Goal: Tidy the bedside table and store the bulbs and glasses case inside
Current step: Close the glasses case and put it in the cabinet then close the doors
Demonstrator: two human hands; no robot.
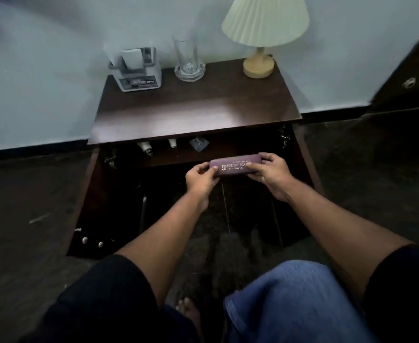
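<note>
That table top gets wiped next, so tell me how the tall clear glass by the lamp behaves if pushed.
The tall clear glass is narrow and high, so a push near its rim could tip it. Its thick faceted base probably steadies it; a low push may slide it on the dark wooden table top. Its clear walls look breakable.

Purple glasses case (235, 166) level; bulbs (145, 146) inside bedside table (198, 107)

glasses case (235, 165): I read "PRINCE OPTICA" in gold, its end covered; the smaller lines above and below defeat me.
white box (136, 70), far left: label print too blurred for me.
</note>
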